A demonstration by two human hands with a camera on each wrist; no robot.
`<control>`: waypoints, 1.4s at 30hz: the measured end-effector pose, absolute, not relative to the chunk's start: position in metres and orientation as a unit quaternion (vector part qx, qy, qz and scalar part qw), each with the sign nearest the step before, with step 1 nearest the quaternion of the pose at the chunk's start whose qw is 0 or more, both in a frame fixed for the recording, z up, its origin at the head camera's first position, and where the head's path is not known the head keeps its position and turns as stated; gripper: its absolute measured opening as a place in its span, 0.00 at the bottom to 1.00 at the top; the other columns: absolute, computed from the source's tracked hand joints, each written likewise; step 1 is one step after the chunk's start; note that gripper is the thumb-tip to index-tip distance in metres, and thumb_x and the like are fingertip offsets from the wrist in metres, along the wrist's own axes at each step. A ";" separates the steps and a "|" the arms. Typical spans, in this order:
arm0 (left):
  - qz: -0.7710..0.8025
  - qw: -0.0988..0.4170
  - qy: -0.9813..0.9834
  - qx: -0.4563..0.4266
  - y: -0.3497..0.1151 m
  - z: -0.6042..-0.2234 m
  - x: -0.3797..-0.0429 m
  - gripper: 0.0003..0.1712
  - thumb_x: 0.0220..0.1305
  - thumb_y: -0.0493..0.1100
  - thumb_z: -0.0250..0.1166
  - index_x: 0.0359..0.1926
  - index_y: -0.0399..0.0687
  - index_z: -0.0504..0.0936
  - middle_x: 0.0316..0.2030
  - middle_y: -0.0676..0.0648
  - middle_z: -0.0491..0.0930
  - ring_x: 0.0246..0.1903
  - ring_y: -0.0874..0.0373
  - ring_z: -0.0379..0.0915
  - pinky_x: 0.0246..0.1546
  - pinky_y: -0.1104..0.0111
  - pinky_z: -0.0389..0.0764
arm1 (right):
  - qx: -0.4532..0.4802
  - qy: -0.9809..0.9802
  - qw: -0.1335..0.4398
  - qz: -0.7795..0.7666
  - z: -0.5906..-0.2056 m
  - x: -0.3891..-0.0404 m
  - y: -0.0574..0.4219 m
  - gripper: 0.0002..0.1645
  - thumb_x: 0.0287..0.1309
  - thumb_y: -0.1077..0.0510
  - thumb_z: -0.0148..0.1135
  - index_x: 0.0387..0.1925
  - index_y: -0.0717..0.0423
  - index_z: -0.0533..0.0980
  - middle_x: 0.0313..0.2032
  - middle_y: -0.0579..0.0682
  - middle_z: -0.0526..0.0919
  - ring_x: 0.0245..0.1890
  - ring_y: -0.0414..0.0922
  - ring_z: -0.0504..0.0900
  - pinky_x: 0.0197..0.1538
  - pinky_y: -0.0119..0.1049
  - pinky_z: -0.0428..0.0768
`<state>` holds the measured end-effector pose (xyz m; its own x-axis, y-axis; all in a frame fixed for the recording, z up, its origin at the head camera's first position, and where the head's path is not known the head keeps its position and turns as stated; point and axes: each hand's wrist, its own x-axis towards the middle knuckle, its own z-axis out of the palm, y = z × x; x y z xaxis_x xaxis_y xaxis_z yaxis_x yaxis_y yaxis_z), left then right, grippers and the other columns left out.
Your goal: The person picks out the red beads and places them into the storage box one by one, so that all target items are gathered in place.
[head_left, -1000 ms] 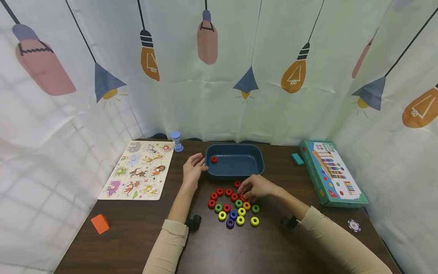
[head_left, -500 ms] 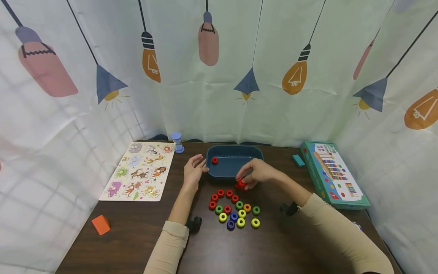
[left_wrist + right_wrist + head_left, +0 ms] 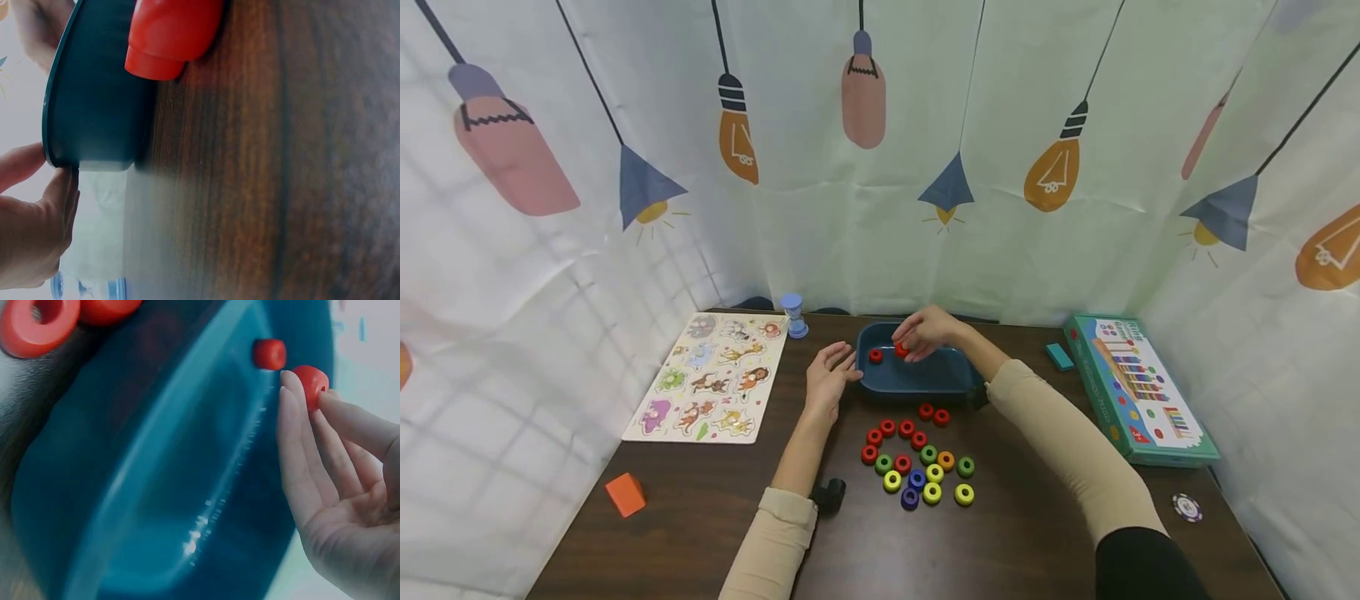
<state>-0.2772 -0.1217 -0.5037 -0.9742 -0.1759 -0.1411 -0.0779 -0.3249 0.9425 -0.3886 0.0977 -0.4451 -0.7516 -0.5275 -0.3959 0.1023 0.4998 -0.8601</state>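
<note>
The right hand (image 3: 928,328) has moved over the dark blue plastic tray (image 3: 936,380), pinching a round red bead (image 3: 312,382), partly hidden. The left hand (image 3: 828,382), fingers loose, touches the tray.

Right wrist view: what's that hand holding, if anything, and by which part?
A red bead, held in the right hand by its rounded outer side, between the digits' tips, one of them right beside the hole.
</note>
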 end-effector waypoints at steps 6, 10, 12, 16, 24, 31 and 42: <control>-0.808 0.031 -0.578 0.107 -0.121 -0.503 -0.277 0.40 0.48 0.15 0.62 0.63 0.39 0.67 0.65 0.33 0.67 0.62 0.45 0.70 0.61 0.56 0.75 | -0.097 0.801 0.320 -0.496 -0.468 -0.399 0.080 0.18 0.58 0.70 0.63 0.51 0.64 0.81 0.42 0.64 0.86 0.39 0.60 0.86 0.46 0.52 0.85; -0.807 0.030 -0.580 0.109 -0.122 -0.504 -0.277 0.40 0.49 0.16 0.62 0.64 0.38 0.66 0.65 0.34 0.67 0.63 0.45 0.69 0.62 0.55 0.74 | -0.085 0.809 0.306 -0.495 -0.478 -0.398 0.072 0.17 0.57 0.71 0.63 0.49 0.64 0.81 0.41 0.66 0.85 0.40 0.60 0.86 0.45 0.51 0.86; -0.805 0.029 -0.582 0.111 -0.122 -0.504 -0.277 0.40 0.49 0.16 0.62 0.64 0.38 0.66 0.64 0.35 0.68 0.63 0.46 0.69 0.62 0.56 0.74 | -0.083 0.809 0.305 -0.496 -0.481 -0.397 0.072 0.17 0.57 0.72 0.62 0.50 0.64 0.81 0.41 0.66 0.85 0.39 0.60 0.86 0.45 0.51 0.86; -0.806 0.025 -0.581 0.112 -0.120 -0.505 -0.278 0.40 0.49 0.15 0.62 0.64 0.37 0.66 0.64 0.35 0.68 0.62 0.46 0.70 0.61 0.57 0.75 | -0.096 0.808 0.293 -0.503 -0.474 -0.389 0.083 0.19 0.58 0.71 0.62 0.52 0.64 0.80 0.45 0.65 0.84 0.40 0.59 0.86 0.46 0.52 0.85; -0.806 0.026 -0.581 0.113 -0.123 -0.505 -0.281 0.41 0.48 0.15 0.62 0.64 0.38 0.66 0.65 0.34 0.67 0.62 0.45 0.70 0.58 0.61 0.78 | -0.210 0.814 0.241 -0.486 -0.428 -0.337 0.114 0.12 0.60 0.66 0.65 0.46 0.60 0.82 0.41 0.58 0.87 0.40 0.57 0.87 0.47 0.56 0.84; -0.805 0.014 -0.582 0.116 -0.124 -0.505 -0.281 0.40 0.50 0.16 0.62 0.64 0.39 0.66 0.66 0.35 0.65 0.63 0.45 0.69 0.59 0.61 0.77 | -0.288 0.836 0.249 -0.396 -0.439 -0.278 0.131 0.10 0.57 0.63 0.67 0.42 0.53 0.85 0.37 0.50 0.88 0.35 0.52 0.87 0.38 0.49 0.87; -0.799 0.012 -0.590 0.117 -0.124 -0.504 -0.280 0.39 0.50 0.17 0.63 0.64 0.40 0.67 0.65 0.37 0.67 0.62 0.46 0.70 0.55 0.65 0.79 | -0.251 0.853 0.248 -0.383 -0.498 -0.247 0.130 0.05 0.54 0.62 0.70 0.34 0.54 0.82 0.30 0.47 0.86 0.25 0.45 0.87 0.28 0.37 0.86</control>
<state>-0.2796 -0.1237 -0.5042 -0.9723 -0.1570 -0.1729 -0.1190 -0.3037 0.9453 -0.2468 0.1295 -0.4981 -0.7504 -0.6190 -0.2316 -0.2381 0.5801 -0.7789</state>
